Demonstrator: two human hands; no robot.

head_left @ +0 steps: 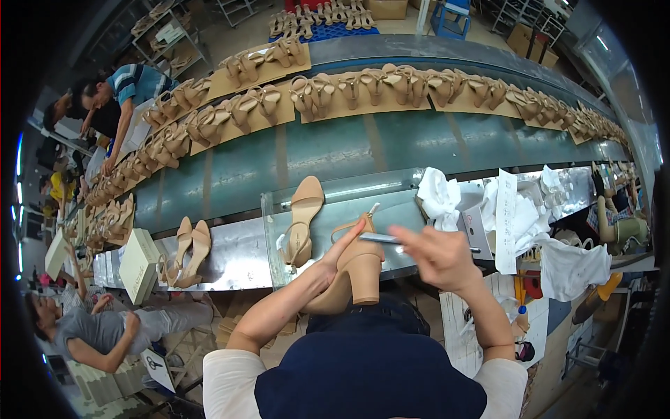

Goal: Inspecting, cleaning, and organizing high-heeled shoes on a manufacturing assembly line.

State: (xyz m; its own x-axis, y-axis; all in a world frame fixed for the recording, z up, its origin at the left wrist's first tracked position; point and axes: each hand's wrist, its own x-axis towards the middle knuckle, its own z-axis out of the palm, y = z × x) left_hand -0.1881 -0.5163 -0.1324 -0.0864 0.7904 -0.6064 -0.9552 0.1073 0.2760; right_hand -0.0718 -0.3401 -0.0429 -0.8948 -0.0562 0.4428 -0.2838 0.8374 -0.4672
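My left hand (pixel 333 264) is wrapped round a beige high-heeled sandal (pixel 363 269), its block heel pointing toward me. My right hand (pixel 447 260), a little blurred, is closed on a slim silver tool (pixel 379 238) shaped like a rod. One end of this tool lies at the back of the sandal above the heel, and the other sticks out past the hand. What kind of tool it is I cannot make out. To the left, a second beige sandal (pixel 307 199) lies on the glossy work surface (pixel 349 183).
Beyond the bench, a green conveyor (pixel 328 143) carries rows of beige sandals on cardboard. Crumpled white paper (pixel 438 199) sits to the right. A pair of sandals (pixel 192 251) and a shoe box (pixel 138 265) lie left. Co-workers are at the far left (pixel 132 87) and near left (pixel 105 335).
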